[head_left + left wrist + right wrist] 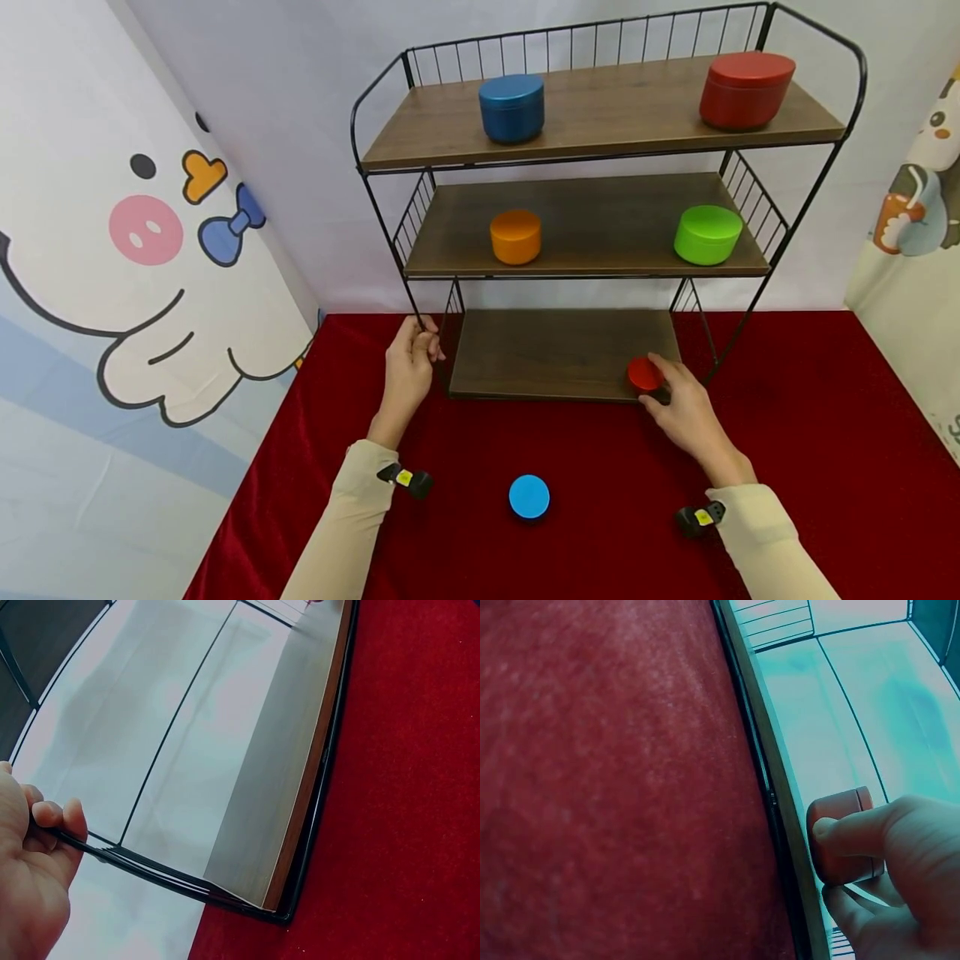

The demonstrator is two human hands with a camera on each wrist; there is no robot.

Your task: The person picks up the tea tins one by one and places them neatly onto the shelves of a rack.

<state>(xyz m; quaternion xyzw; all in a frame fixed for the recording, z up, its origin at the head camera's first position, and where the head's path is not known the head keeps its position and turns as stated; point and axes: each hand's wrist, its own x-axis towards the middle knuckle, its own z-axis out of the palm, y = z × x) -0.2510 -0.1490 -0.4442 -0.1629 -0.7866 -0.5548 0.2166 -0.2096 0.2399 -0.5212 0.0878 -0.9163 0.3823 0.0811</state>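
My right hand (pixel 688 415) pinches a small round red tin (pixel 642 375) between thumb and fingers, at the right front of the bottom shelf (pixel 555 354). In the right wrist view the tin (pixel 841 804) sits close to the shelf's front edge; whether its base touches the board is hard to tell. With curled fingers, my left hand (pixel 409 367) holds the black wire upright on the left side of the three-tier rack (pixel 384 212). The left wrist view shows this rail (pixel 112 859) running through the fingers. A small blue round tin (pixel 529 497) stands on the red cloth between my forearms.
On the middle shelf (pixel 600 225) stand an orange tin (pixel 516 237) and a green tin (pixel 708 235). The top shelf (pixel 615 104) bears a larger blue tin (pixel 512 108) and an oval red tin (pixel 747 90). Red cloth (pixel 600 542) covers the table; a cartoon-printed panel (pixel 150 333) flanks the left.
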